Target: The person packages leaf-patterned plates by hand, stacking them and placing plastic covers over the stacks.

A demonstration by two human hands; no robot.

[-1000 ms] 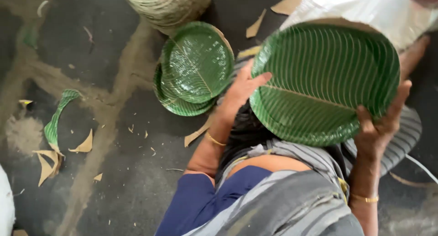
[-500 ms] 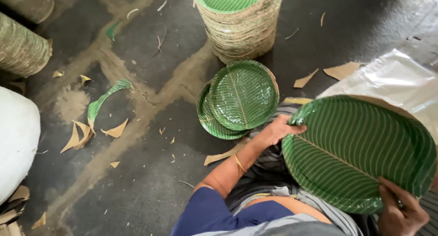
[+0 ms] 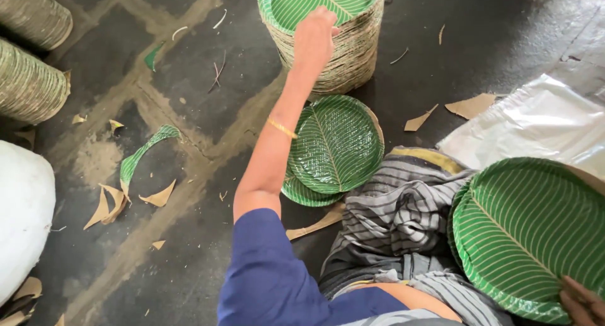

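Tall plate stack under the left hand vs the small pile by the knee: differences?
The tall plate stack is many plates high, with straw-coloured rims showing down its side; the small pile is only a few plates, lying askew. The left hand rests on the tall stack; nothing touches the small pile. Both are green leaf-patterned plates on the floor.

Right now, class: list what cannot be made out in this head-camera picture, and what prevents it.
- Right hand: cut off by the frame's corner; only fingers on the large green plate show.
- Left hand: its fingertips are hidden behind the hand, on the tall plate stack.
- Tall plate stack: top cropped by the upper edge.
- Small plate pile: count unclear, plates overlap.
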